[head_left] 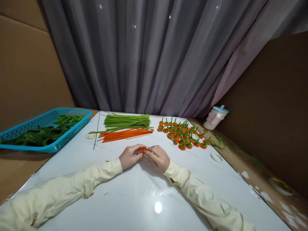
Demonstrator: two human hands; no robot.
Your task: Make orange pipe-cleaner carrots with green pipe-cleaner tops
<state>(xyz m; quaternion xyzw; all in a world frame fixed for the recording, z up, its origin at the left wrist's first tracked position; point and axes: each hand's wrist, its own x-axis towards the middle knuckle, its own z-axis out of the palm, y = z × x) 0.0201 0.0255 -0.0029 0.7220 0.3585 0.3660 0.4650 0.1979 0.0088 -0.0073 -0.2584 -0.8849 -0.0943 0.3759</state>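
My left hand [131,156] and my right hand [158,157] meet over the middle of the white table. Between their fingertips is a small bent orange pipe cleaner [143,149], pinched by both hands; the fingers cover much of it. Just beyond the hands lie a bundle of straight orange pipe cleaners [117,135] and a thin wooden stick [138,136]. Behind these is a thicker pile of green pipe cleaners [127,121]. Many small orange pumpkin-like pieces with green stems [182,145] are grouped to the right.
At the left stands a blue basket [54,147] with green leaf-shaped pieces [40,134]. Yellowish rubber bands or rings [91,135] lie near the orange bundle. A white tape ring [217,158] is near the right edge. Farther back is a lidded cup [216,118], and cardboard walls [271,106] flank the table.
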